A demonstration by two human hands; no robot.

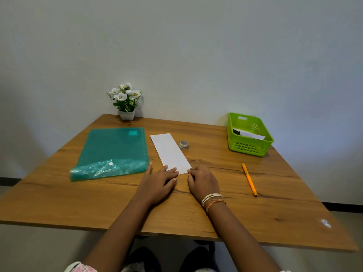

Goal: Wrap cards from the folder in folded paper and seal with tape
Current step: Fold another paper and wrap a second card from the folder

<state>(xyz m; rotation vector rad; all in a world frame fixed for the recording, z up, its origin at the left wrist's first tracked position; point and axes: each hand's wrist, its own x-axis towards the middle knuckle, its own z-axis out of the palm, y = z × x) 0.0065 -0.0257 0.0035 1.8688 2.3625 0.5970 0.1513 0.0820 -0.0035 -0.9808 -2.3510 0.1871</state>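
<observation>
A long white folded paper (169,151) lies at the middle of the wooden table (98,203), running away from me. My left hand (159,180) rests flat with its fingertips on the paper's near left corner. Something dark shows under its palm. My right hand (202,180) has its fingertips on the near right corner, fingers curled. A teal plastic folder (112,152) with a white snap button lies to the left of the paper. A small roll of patterned tape (184,144) stands just right of the paper.
A green plastic basket (249,134) holding white paper sits at the back right. An orange pen (249,179) lies right of my right hand. A small white pot of white flowers (126,101) stands against the wall at the back.
</observation>
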